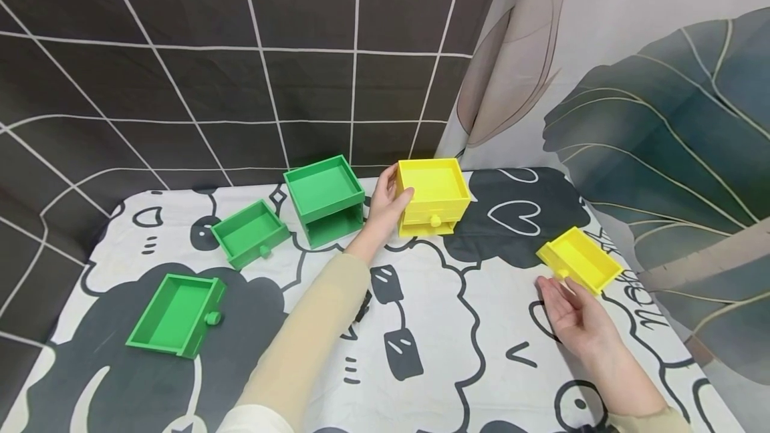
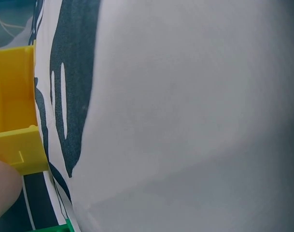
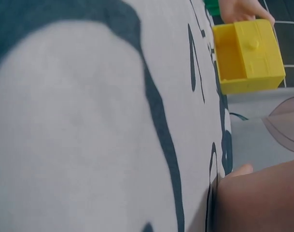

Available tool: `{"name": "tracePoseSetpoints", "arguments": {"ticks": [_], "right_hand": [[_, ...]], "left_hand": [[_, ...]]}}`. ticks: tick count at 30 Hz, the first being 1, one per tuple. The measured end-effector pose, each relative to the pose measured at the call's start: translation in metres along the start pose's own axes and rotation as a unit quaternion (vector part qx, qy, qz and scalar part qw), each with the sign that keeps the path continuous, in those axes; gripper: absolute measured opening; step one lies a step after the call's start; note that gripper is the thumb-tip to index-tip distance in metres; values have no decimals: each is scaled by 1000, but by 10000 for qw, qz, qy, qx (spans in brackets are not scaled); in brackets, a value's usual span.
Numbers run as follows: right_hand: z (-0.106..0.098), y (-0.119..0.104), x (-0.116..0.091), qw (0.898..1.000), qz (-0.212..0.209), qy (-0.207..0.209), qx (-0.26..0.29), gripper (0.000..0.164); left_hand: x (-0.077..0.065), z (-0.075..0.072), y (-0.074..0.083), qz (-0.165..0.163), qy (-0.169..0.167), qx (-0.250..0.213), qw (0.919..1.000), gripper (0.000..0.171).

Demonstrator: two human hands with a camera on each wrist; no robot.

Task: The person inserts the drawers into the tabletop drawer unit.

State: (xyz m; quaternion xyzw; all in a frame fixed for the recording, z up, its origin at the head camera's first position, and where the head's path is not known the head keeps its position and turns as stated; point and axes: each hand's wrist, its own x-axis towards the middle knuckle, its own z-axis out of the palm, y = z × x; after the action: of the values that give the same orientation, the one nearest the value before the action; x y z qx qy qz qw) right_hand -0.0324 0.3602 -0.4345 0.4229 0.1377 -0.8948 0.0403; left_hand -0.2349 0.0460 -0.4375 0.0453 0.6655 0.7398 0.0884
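As the left arm stretches forward over the patterned cloth (image 1: 433, 313), I see its beige sleeve (image 1: 313, 326) running diagonally up from the lower edge, with the left hand (image 1: 387, 202) at the left side of the yellow cabinet (image 1: 434, 179). Its fingers grasp that side, the thumb (image 1: 404, 199) laid at the front upper edge and the others along the outer wall. The cabinet stands upright, one drawer in its upper slot and the lower slot open. Off to my right, the right forearm (image 1: 628, 376) rises from the lower corner; the right hand (image 1: 574, 316) is turned palm up, its fingers released and loosely extended. They lie just beside the loose yellow drawer (image 1: 582, 260); whether they touch it, I cannot tell. Just left of the left hand I have the green cabinet (image 1: 325, 186), then one green drawer (image 1: 249, 232) and, nearer to me, another green drawer (image 1: 177, 316).
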Motion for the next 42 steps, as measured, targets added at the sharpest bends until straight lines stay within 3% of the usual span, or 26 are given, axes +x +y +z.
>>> {"name": "tracePoseSetpoints", "arguments": {"ticks": [7, 12, 25, 30, 42], "right_hand": [[2, -4, 3, 9997, -73, 107, 195, 15], [1, -6, 5, 9989, -125, 111, 427, 22], [2, -12, 13, 9987, -122, 232, 443, 25], [3, -11, 13, 9978, -82, 289, 583, 13], [5, -7, 11, 9967, -125, 457, 660, 11]], "left_hand": [[0, 0, 0, -42, 7, 25, 10000, 70], [0, 0, 0, -21, -7, -35, 10000, 70], [0, 0, 0, 26, -12, -74, 10000, 69], [0, 1, 0, 25, 13, -58, 10000, 70], [0, 0, 0, 59, 8, -60, 10000, 70]]}}
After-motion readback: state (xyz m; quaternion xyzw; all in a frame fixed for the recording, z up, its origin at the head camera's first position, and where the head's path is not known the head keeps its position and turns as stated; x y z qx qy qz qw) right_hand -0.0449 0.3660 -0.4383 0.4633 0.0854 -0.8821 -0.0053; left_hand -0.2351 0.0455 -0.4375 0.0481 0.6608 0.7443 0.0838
